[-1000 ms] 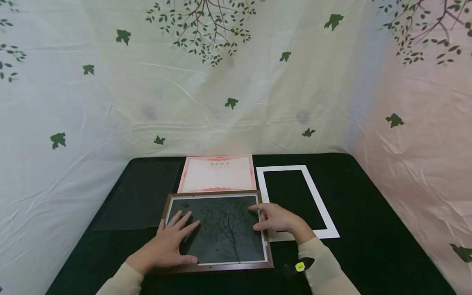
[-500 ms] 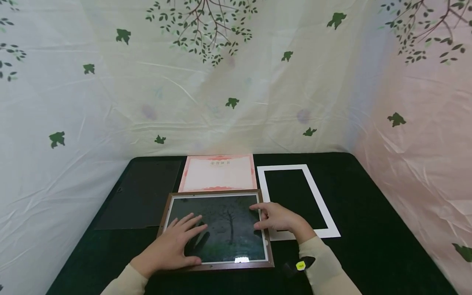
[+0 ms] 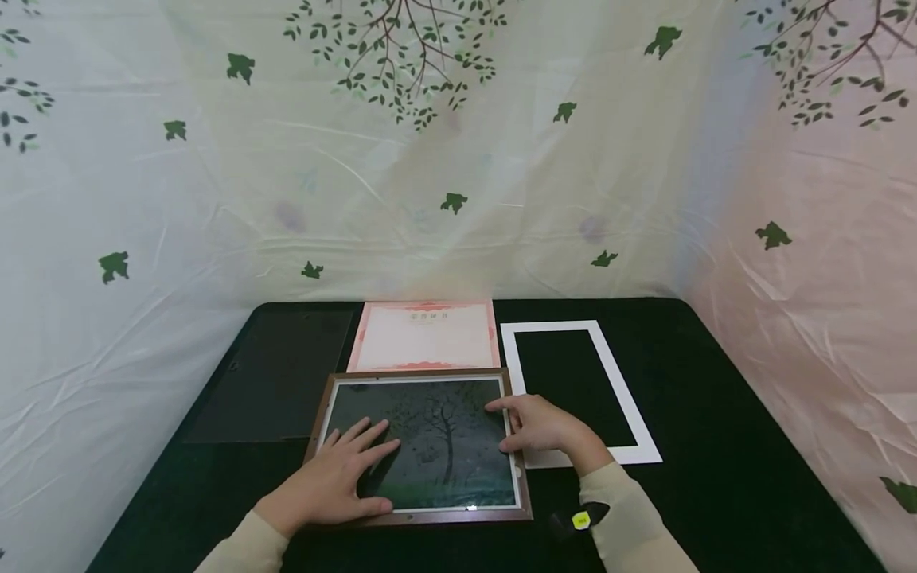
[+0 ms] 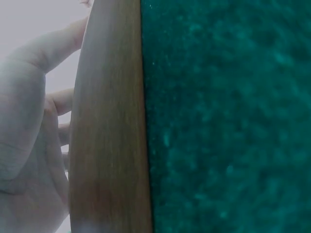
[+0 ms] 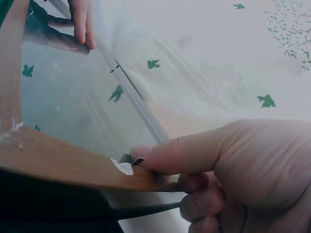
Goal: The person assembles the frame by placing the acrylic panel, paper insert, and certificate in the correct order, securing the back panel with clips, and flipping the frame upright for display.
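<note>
Leaf-printed cloth (image 3: 380, 239) hangs beyond my hands; dark green table covering (image 3: 723, 477) spreads beneath them; the wood-grained picture frame (image 3: 458, 517) lies on it right between my two hands. My left hand (image 3: 333, 477) has its fingers spread on the glossy pane (image 3: 430, 473), with the thumb by the rim nearest me; my right hand (image 3: 548, 426) grips the opposite side, thumb over the rim, index finger reaching onto the pane and the lower fingers curled against the outside; just ahead of that thumb sit a small dark tab (image 5: 138, 161) and a white scrap (image 5: 125, 167).

Over the last second my left hand has slid a little inward across the pane, and my right thumb has drawn slightly back toward the rim; the frame itself has hardly shifted, so I judge that my hands are steadying it and working at its edge rather than lifting it.

Beyond my fingertips lies a pink-bordered certificate sheet (image 3: 423, 342); past my left hand is a dark flat board (image 3: 272, 382); beside and partly beneath my right hand lies a white picture mat (image 3: 619, 390); all three remain outside the frame.
</note>
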Demonstrator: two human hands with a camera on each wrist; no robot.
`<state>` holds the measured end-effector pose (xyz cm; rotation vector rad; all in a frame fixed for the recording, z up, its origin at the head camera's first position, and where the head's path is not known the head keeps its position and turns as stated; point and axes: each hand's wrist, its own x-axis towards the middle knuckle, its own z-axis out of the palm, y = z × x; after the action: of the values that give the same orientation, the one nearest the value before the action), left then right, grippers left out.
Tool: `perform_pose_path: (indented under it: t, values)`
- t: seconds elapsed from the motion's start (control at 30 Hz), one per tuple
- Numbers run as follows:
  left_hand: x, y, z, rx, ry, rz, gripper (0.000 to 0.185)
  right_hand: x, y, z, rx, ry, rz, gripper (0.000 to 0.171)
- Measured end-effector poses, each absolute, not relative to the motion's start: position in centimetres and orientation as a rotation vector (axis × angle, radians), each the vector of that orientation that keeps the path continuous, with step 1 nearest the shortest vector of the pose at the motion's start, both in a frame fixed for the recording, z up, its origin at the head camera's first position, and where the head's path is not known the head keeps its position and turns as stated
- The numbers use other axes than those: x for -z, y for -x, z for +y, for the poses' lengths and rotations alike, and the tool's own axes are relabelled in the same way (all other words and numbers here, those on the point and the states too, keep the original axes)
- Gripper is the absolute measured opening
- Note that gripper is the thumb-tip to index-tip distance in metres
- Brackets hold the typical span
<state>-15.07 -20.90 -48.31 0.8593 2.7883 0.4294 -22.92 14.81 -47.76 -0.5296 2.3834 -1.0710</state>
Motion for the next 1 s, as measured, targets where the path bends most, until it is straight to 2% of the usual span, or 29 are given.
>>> perform_pose_path:
  t: [0.2, 0.5, 0.8, 1.0]
  values:
    - [48.6, 15.6, -21.3, -0.431, -0.882, 2.792, 0.085, 47.6, 23.0, 14.4, 1.011, 0.595, 2.432, 0.058]
    - [48.6, 16.2, -22.2, -0.439, -0.875, 2.83, 0.085, 46.9, 23.0, 13.6, 0.965, 0.692, 2.629, 0.046]
    - [48.6, 16.2, -24.8, -0.369, -0.604, 3.008, 0.094, 47.2, 21.6, 14.3, 0.632, 0.716, 2.768, 0.078]
    - [48.5, 16.0, -25.3, -0.375, -0.53, 2.93, 0.096, 47.8, 21.0, 14.7, 0.582, 0.695, 2.743, 0.078]
